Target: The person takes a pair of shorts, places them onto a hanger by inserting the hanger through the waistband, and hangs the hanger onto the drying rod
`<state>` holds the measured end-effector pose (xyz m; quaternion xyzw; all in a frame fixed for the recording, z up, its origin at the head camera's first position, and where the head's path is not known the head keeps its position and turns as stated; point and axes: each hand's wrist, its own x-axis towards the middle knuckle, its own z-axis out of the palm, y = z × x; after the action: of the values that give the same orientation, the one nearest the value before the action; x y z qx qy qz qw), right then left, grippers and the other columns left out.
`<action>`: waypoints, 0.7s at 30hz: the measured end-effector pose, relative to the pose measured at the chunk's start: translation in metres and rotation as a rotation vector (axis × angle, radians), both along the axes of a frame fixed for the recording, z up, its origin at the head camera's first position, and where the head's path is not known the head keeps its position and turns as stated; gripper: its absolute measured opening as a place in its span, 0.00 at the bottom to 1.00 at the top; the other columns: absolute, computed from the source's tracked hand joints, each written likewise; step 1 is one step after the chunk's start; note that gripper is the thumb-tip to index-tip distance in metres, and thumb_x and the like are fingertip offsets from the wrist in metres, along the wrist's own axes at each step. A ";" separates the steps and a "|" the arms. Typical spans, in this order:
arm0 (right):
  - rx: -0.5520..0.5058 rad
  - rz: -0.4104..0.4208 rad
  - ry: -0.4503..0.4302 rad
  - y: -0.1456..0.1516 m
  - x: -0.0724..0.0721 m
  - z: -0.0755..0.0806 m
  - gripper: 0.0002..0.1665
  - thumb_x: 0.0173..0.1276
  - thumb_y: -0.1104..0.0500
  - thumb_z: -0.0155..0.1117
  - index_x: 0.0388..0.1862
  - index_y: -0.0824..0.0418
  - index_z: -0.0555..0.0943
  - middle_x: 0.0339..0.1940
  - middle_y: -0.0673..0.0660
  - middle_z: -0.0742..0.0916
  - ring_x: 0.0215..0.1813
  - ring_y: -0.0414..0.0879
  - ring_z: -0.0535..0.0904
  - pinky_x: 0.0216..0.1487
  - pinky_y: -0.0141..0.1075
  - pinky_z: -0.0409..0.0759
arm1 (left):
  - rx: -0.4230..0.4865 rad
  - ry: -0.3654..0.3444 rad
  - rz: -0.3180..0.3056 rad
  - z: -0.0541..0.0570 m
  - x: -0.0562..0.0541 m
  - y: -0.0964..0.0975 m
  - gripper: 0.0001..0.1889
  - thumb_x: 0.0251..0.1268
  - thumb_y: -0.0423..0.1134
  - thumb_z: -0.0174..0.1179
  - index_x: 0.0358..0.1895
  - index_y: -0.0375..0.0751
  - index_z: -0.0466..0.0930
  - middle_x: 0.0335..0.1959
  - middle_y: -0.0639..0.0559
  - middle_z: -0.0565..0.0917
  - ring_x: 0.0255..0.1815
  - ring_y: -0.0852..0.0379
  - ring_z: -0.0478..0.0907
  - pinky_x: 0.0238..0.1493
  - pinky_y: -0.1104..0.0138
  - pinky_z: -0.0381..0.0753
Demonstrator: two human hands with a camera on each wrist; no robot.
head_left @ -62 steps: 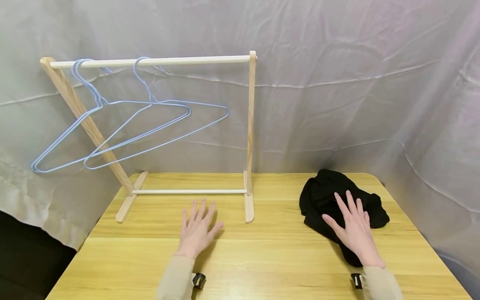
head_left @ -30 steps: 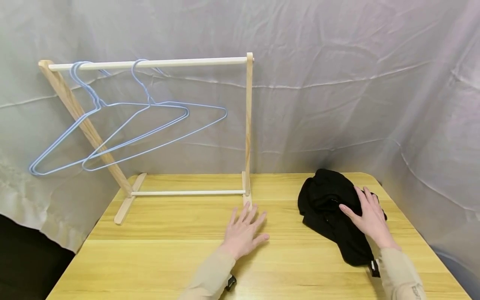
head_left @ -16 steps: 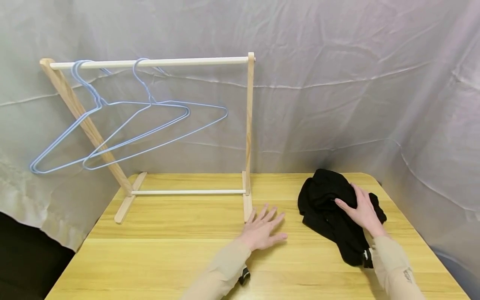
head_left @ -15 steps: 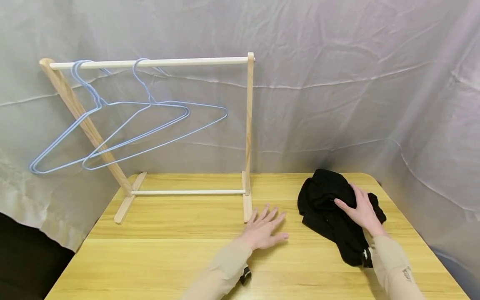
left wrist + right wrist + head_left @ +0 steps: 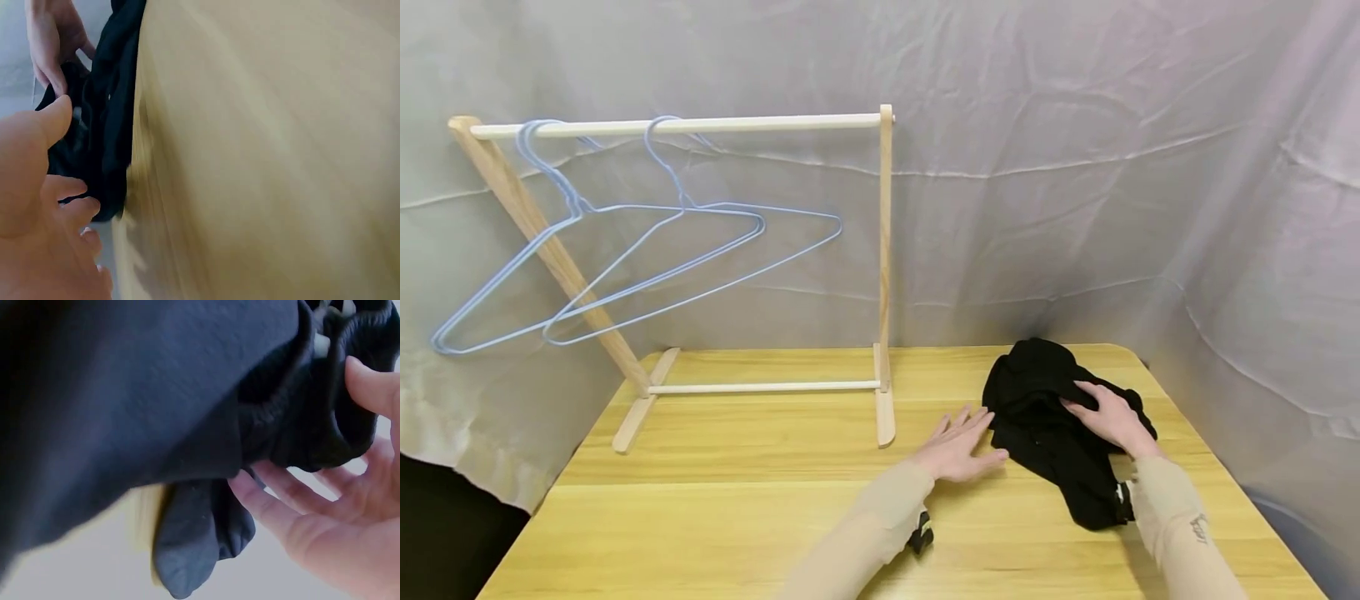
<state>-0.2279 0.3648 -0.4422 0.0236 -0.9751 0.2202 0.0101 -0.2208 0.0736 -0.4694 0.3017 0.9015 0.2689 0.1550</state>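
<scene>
A crumpled black garment (image 5: pixel 1037 446) lies at the right side of the table, its fabric folded over itself. My right hand (image 5: pixel 1108 417) grips one of its upper folds, thumb on one side and fingers on the other, as the right wrist view also shows; a ribbed edge and a small pale tag (image 5: pixel 322 345) appear by the thumb. At the garment's left edge is my left hand (image 5: pixel 958 450), fingers extended and spread, fingertips right at the cloth. In the left wrist view the left thumb (image 5: pixel 56 122) overlaps the black fabric.
On the left of the wooden table (image 5: pixel 715 517) stands a wooden rack (image 5: pixel 883 250) with several blue hangers (image 5: pixel 688 296) on its top rail. A grey curtain (image 5: pixel 1037 167) closes off the back and the right side.
My left hand has moved rightward across the table to the garment's edge. My right hand, earlier spread over the garment, now grips a fold of it. The head view has shifted slightly right.
</scene>
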 end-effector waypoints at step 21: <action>0.042 0.077 -0.054 -0.028 0.013 0.010 0.37 0.70 0.41 0.63 0.64 0.69 0.78 0.63 0.78 0.79 0.65 0.77 0.72 0.59 0.66 0.73 | 0.123 0.167 0.243 -0.009 -0.010 0.021 0.31 0.76 0.48 0.54 0.74 0.34 0.63 0.67 0.40 0.79 0.66 0.46 0.79 0.66 0.61 0.77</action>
<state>-0.2144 0.3367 -0.4321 0.0554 -0.9779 0.2002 -0.0251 -0.2311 0.0945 -0.4784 0.2204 0.9230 0.3143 0.0271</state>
